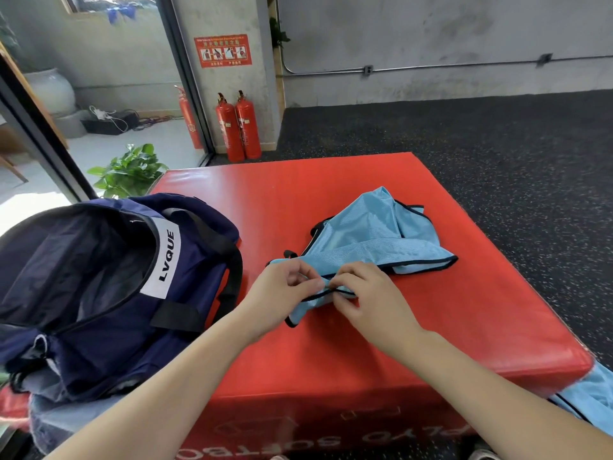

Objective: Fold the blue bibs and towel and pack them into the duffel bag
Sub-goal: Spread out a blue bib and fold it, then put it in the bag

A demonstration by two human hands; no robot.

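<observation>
A light blue mesh bib [374, 237] with black trim lies crumpled on the red plyo box [431, 327]. My left hand [282, 293] and my right hand [368, 293] both pinch its near black-trimmed edge, fingertips almost touching. The navy duffel bag [116, 287] stands open at the left of the box, its dark inside showing. A grey-blue towel [66, 416] lies under the bag's near end. Another blue bib [590, 396] hangs off the box's lower right corner.
Two red fire extinguishers [238, 127] stand by a concrete pillar behind the box. A green potted plant [129, 171] sits at the box's far left corner. Dark speckled rubber floor [497, 144] surrounds the box on the right.
</observation>
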